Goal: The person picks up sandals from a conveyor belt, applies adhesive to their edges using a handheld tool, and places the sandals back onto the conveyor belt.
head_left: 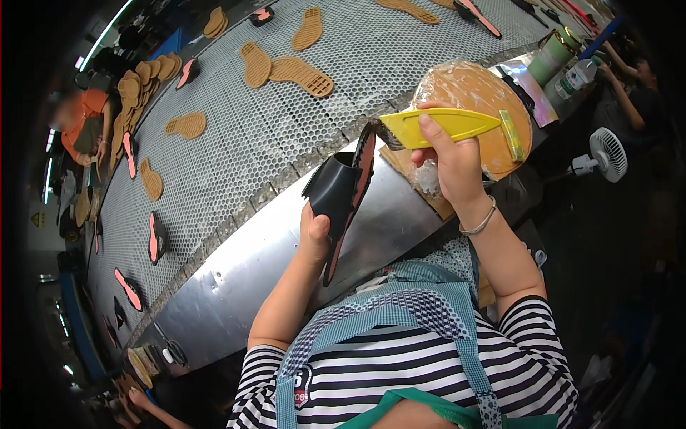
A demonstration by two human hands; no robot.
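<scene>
My left hand (314, 232) grips a black sandal (334, 187) by its upper, tilted so its pink, dark-edged underside turns to the right. A flat brush (468, 127) with a yellow handle and dark bristles is in the closed fingers of my right hand (455, 157). Its bristles meet or nearly meet the upper end of the sandal's underside; exact contact is hard to make out. Behind my right hand is a round tan slab or lid (457, 82) partly covered in clear plastic, with a small yellow strip (511, 136) on it.
A mesh conveyor belt (243, 150) carries loose tan soles (307, 74) and several pink-bottomed black sandals (156, 239). A shiny metal ledge (243, 275) runs along its near side. A green can (554, 57), a bottle (575, 79) and a white fan (609, 154) stand right. Other people work at both sides.
</scene>
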